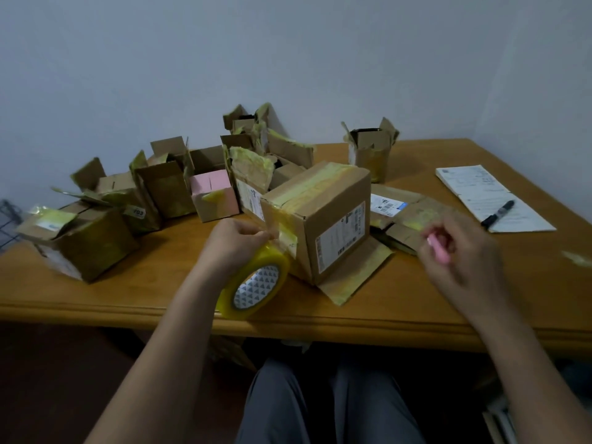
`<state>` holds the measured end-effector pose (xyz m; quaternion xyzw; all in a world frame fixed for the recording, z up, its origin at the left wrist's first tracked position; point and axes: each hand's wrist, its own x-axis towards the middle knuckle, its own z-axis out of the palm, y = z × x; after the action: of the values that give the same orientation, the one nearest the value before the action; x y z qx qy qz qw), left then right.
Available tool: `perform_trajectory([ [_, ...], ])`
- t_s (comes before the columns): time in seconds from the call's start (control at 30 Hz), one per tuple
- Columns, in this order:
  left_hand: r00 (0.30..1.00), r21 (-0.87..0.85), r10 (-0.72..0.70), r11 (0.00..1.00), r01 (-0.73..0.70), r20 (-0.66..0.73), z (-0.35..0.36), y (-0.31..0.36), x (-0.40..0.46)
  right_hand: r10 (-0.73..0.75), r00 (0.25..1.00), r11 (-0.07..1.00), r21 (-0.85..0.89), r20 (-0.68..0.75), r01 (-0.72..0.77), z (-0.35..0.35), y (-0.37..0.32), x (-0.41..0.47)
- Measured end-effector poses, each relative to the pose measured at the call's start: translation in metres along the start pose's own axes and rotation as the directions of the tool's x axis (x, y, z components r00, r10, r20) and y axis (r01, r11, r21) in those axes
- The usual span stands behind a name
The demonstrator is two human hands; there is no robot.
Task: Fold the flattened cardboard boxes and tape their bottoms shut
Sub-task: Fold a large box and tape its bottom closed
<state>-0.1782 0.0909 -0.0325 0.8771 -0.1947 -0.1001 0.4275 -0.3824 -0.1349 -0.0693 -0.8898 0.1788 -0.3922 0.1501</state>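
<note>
A folded cardboard box [333,219] lies bottom-up on the wooden table [160,293], a yellowish tape strip running over its top and down its near-left side. My left hand [234,241] pinches the tape at that side, and the yellow tape roll [256,283] hangs just below my fingers. My right hand [461,251], blurred, grips a small pink tool [439,248] to the right of the box. A flattened cardboard box [410,216] lies behind the right hand.
Several folded boxes with open flaps [153,193] crowd the table's left and back by the wall. One small box [371,152] stands at the back right. A paper sheet [493,197] with a black marker [498,213] lies at the right.
</note>
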Motion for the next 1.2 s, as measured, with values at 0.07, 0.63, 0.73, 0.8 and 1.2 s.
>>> perform_trajectory([
  [0.07, 1.000, -0.015, -0.006, 1.000, 0.006, 0.007, -0.001, 0.001, -0.001, -0.059, 0.986, 0.948, 0.299, -0.157, 0.104, -0.001, -0.030, 0.006],
  [0.63, 0.999, -0.081, -0.051, 0.995, 0.052, 0.015, -0.011, -0.008, 0.005, -0.339, 0.940, 0.853, 0.435, 0.040, 0.289, 0.088, -0.099, 0.031],
  [0.73, 0.998, -0.089, -0.063, 0.994, 0.065, 0.027, -0.012, -0.008, 0.008, -0.444, 0.891, 0.864, 0.306, 0.093, 0.399, 0.090, -0.097, 0.034],
  [0.8, 0.997, -0.088, -0.070, 0.994, 0.072, 0.030, -0.012, -0.010, 0.009, -0.382, 0.919, 0.863, 0.394, 0.099, 0.316, 0.085, -0.097, 0.033],
  [1.2, 0.997, -0.107, -0.073, 0.992, 0.074, 0.020, -0.011, -0.010, 0.012, -0.361, 0.932, 0.919, 0.186, 0.044, 0.347, 0.094, -0.115, 0.045],
])
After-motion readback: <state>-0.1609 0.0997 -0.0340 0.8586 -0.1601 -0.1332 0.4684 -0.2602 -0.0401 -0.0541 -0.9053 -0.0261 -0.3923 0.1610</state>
